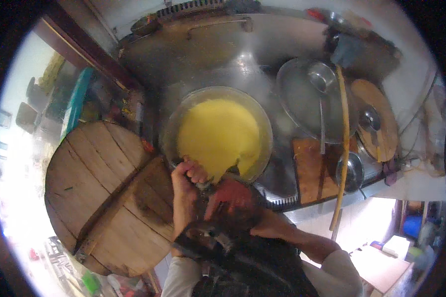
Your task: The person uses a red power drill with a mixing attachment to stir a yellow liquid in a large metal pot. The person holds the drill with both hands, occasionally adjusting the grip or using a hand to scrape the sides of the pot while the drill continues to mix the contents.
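A wide round metal pot [169, 126] holds a smooth yellow mixture [218, 133]. At its near rim, my left hand [191, 173] is closed in a fist, and what it grips is hidden. My right hand [230, 194], blurred, is just to the right of it with fingers curled; what they hold is not clear. Between the hands and the mixture, a dark flat piece [234, 169] reaches into the yellow near the rim. Its kind cannot be made out.
A large round wooden lid [104, 188] lies left of the pot. To the right are a big metal basin [297, 106] with a ladle [322, 119], a long wooden stick [343, 148], a brown board [312, 173], a smaller metal bowl [350, 173] and another round wooden lid [386, 114].
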A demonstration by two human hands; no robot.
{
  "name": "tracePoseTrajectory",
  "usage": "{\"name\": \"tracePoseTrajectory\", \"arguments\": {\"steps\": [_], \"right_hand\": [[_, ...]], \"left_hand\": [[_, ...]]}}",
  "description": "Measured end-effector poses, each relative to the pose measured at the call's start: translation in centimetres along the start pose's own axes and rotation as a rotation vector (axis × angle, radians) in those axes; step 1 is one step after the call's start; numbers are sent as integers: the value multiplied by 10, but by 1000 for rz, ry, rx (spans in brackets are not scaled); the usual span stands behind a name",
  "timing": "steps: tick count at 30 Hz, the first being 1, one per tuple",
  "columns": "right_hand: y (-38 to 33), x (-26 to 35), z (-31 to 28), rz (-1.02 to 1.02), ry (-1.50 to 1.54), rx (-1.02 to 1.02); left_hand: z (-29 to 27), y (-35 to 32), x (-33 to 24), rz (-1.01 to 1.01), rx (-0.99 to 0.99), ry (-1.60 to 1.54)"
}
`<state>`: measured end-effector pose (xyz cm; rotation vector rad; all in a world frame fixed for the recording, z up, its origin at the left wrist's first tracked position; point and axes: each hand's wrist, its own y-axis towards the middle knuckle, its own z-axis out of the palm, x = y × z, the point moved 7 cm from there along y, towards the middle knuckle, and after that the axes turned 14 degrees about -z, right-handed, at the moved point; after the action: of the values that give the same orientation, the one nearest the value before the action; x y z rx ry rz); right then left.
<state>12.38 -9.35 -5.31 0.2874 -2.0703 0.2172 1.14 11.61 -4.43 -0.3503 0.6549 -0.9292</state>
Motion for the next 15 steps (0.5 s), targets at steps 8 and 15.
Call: {"name": "tracePoseTrajectory", "arguments": {"steps": [8,15], "right_hand": [[34,55,0,-10,363,201],[56,11,9,109,464,345]], "left_hand": [[-41,-59,-29,79,-96,-223],[-35,-56,-52,266,-198,-5]]}}
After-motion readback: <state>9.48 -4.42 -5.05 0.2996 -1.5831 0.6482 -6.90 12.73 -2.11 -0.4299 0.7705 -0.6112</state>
